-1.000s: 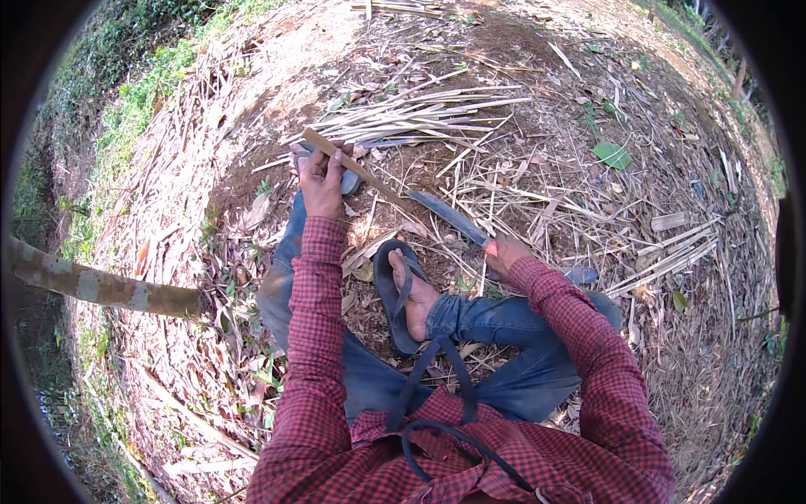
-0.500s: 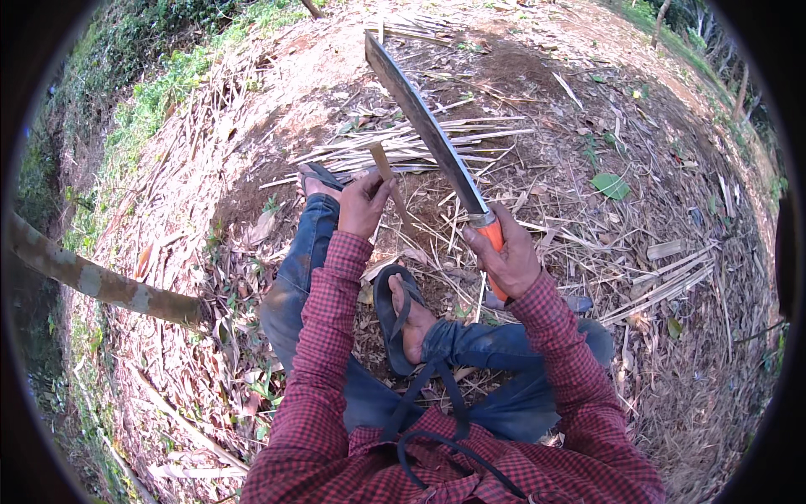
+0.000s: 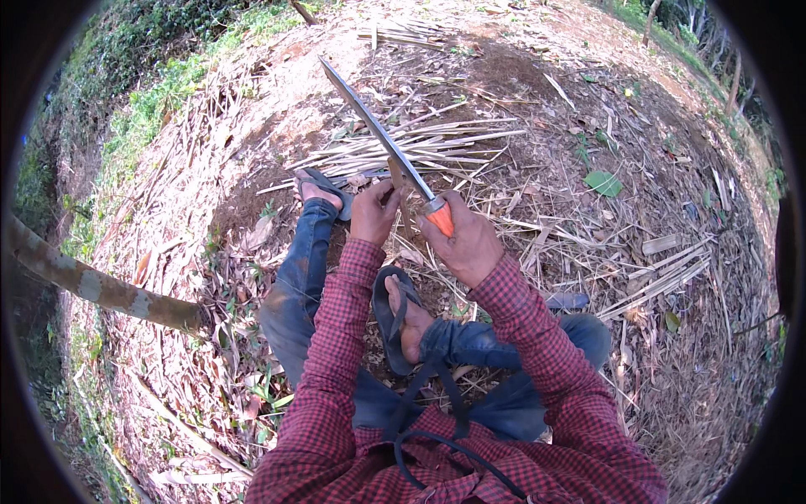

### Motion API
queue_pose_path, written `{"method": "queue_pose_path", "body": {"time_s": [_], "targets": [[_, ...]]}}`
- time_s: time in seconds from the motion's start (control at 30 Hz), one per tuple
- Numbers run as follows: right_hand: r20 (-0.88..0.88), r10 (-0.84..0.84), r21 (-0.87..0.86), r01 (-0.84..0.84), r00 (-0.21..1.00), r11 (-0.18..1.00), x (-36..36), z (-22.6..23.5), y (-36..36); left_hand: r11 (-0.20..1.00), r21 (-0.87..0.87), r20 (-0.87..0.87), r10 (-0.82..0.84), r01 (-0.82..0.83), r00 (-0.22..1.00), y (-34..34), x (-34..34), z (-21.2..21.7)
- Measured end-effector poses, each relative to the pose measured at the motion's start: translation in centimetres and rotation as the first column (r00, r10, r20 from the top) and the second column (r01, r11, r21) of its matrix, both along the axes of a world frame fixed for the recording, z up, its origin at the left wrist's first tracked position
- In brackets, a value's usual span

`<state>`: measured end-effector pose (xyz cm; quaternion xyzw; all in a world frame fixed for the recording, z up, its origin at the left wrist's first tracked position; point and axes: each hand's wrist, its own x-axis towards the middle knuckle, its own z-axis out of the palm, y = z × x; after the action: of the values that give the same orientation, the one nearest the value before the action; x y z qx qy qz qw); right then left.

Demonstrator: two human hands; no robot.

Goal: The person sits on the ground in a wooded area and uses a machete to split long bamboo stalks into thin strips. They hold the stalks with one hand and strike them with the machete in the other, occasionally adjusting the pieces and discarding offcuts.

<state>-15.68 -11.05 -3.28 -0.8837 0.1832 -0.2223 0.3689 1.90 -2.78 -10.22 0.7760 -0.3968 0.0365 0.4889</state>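
From the pinching left hand (image 3: 372, 215) jutted a thin, flat brown strip (image 3: 395, 175), apparently wood, just beside a long grey metal machete (image 3: 367, 118) gripped by its orange handle (image 3: 440, 221) in the closed right hand (image 3: 470, 242). The strip looked light, stiff and liable to splinter, best pinched well clear of the blade; the machete looked heavier, safe only by its handle.

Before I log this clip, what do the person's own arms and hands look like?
The left sleeve and right sleeve are long, in a small red-and-dark check. The left hand and right hand are bare, without gloves.
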Motion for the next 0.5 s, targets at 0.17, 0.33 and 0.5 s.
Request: {"method": "queue_pose_path", "body": {"time_s": [0.17,0.33,0.5], "targets": [[0.018,0.018,0.056,-0.019,1.0,0.998,-0.2,-0.5,0.0,0.948,-0.315,0.028,0.048,-0.037,0.998,0.5,-2.5,3.7],[0.043,0.002,0.06,-0.005,0.999,0.998,-0.3,-0.5,-0.1,0.928,-0.372,0.103,0.048,-0.006,0.994,0.3,-2.8,5.8],[0.059,0.029,0.109,-0.035,0.998,0.993,-0.3,-0.6,0.1,0.952,-0.305,0.195,0.057,0.005,0.979,0.6,-2.1,6.1]]}}
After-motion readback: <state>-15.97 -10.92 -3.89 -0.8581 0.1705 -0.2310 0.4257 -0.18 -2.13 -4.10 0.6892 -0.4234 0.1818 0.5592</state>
